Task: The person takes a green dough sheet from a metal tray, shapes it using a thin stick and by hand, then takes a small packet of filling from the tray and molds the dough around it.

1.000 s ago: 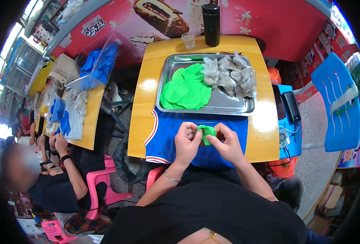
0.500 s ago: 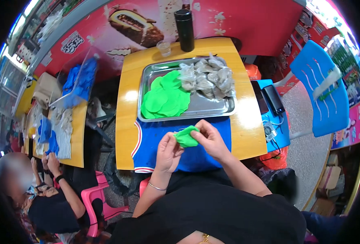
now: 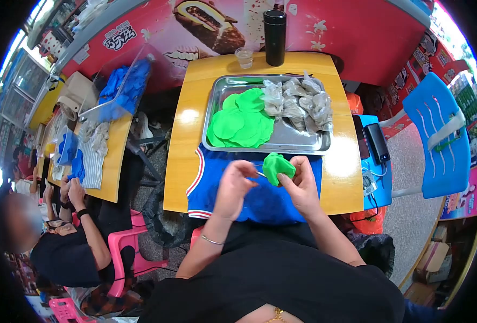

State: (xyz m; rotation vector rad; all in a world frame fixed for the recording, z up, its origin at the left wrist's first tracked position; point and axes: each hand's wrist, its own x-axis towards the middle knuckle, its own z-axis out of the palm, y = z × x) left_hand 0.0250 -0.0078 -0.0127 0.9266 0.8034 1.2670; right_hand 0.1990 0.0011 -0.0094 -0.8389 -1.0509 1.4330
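Note:
My right hand (image 3: 303,188) pinches a gathered green cloth piece (image 3: 275,166) between thumb and fingers, above the blue cloth on the table. To its left, my left hand (image 3: 235,188) is curled and slightly blurred, apart from the green piece. A thin pale strand (image 3: 260,174) shows between the left fingertips and the cloth; its kind is unclear. Ahead of both hands, a metal tray (image 3: 212,144) holds a pile of flat green cloth rounds (image 3: 241,123) and several clear plastic bags with greyish contents (image 3: 299,105).
Blue cloth with striped trim (image 3: 222,183) lies over the near edge of the yellow table (image 3: 182,156). A black flask (image 3: 274,39) and a clear cup (image 3: 244,57) stand behind the tray. Blue chairs (image 3: 437,134) are right; another person (image 3: 69,253) works at a table on the left.
My left hand has let go of the green piece and drawn away leftward. My right hand still holds the piece, now raised and bunched. The whole view has shifted a little.

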